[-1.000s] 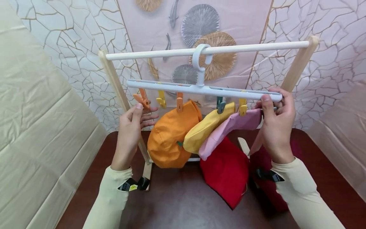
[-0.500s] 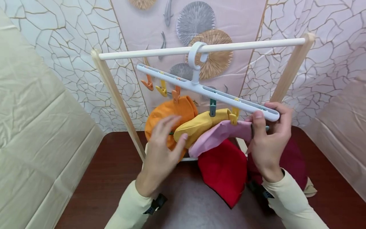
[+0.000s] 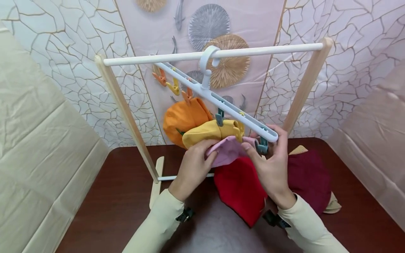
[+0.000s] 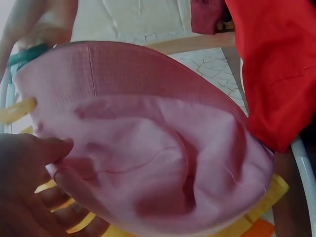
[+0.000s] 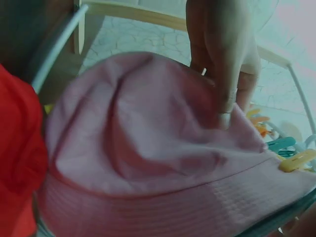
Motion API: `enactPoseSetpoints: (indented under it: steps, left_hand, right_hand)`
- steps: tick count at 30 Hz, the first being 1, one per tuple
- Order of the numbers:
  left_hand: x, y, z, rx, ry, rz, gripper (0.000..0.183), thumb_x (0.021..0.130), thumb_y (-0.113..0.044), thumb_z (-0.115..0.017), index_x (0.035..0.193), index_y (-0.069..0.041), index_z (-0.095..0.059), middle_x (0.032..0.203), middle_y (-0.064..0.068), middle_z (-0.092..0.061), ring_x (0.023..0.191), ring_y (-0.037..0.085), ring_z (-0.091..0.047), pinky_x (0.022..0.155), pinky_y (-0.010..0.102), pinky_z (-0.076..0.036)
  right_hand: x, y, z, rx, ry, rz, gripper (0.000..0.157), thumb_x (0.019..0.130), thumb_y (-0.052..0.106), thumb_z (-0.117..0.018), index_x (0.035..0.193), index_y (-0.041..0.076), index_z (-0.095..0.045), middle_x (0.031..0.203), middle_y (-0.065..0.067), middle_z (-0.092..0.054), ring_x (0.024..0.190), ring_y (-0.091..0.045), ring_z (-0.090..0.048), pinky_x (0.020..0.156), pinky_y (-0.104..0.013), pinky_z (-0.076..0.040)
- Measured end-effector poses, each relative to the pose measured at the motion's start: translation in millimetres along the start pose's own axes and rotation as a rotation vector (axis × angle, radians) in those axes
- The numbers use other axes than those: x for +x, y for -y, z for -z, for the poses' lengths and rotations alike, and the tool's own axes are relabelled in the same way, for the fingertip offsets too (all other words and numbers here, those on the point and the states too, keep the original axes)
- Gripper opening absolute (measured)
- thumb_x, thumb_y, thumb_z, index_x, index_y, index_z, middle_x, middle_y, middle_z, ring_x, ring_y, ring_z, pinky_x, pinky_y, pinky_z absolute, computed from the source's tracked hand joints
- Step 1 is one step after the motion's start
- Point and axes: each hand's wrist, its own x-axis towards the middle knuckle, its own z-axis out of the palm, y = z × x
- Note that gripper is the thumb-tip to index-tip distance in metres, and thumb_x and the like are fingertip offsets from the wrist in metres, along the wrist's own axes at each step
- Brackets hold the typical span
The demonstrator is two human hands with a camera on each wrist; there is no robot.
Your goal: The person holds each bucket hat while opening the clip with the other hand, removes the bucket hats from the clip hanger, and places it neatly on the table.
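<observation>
A pink bucket hat [image 3: 228, 151] hangs from the right half of a pale-blue clip hanger [image 3: 205, 92], hooked over a white rod. My left hand [image 3: 197, 165] pinches the hat's crown, thumb on the near side in the left wrist view. At the hanger's right end, my right hand [image 3: 272, 167] pinches the hat's brim beside a teal clip [image 3: 263, 146]. A yellow clip [image 5: 297, 161] bites the brim in the right wrist view. Behind it hang a yellow hat [image 3: 202, 133] and an orange hat [image 3: 183, 119], partly hidden.
The wooden drying rack [image 3: 126, 112] stands on a dark brown table [image 3: 104, 207]. A red hat [image 3: 242, 189] is below the hanger. A maroon hat [image 3: 308, 179] with beige cloth lies at right. Orange [image 3: 159, 76] and yellow clips [image 3: 173, 86] hang at the hanger's left.
My left hand has left the orange clip, moved right and taken hold of the pink hat. The hanger's right end has swung toward me, and my right hand has shifted from hanger to brim.
</observation>
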Motion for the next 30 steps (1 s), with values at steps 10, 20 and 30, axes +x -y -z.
enactPoseSetpoints:
  steps: [10, 20, 30]
  left_hand:
    - [-2.2, 15.3, 19.9, -0.095, -0.089, -0.081, 0.014, 0.102, -0.019, -0.056, 0.102, -0.013, -0.070, 0.091, -0.004, -0.066, 0.084, 0.010, -0.060, 0.078, 0.029, -0.051]
    - [-16.3, 14.7, 42.9, -0.047, -0.081, -0.037, 0.021, 0.104, -0.028, -0.053, 0.093, -0.015, -0.065, 0.074, -0.004, -0.056, 0.071, 0.013, -0.054, 0.066, 0.029, -0.046]
    - [-18.2, 3.0, 59.1, -0.236, 0.100, 0.117, 0.019, 0.101, -0.035, -0.057, 0.097, -0.020, -0.069, 0.081, -0.009, -0.062, 0.080, 0.008, -0.057, 0.072, 0.027, -0.049]
  right_hand:
    - [-8.0, -12.0, 3.9, -0.106, 0.133, -0.177, 0.070, 0.086, 0.000, -0.075, 0.145, 0.016, -0.041, 0.127, -0.011, -0.059, 0.106, -0.016, -0.060, 0.080, -0.017, -0.049]
    - [-13.5, -8.6, 6.1, -0.213, 0.218, -0.246, 0.040, 0.097, 0.012, -0.065, 0.137, 0.013, -0.059, 0.117, -0.007, -0.067, 0.096, -0.013, -0.063, 0.078, -0.019, -0.052]
    - [-14.3, 2.1, -3.4, -0.229, 0.278, -0.296, 0.029, 0.095, 0.020, -0.069, 0.123, 0.016, -0.070, 0.096, 0.001, -0.065, 0.100, -0.019, -0.049, 0.081, -0.037, -0.039]
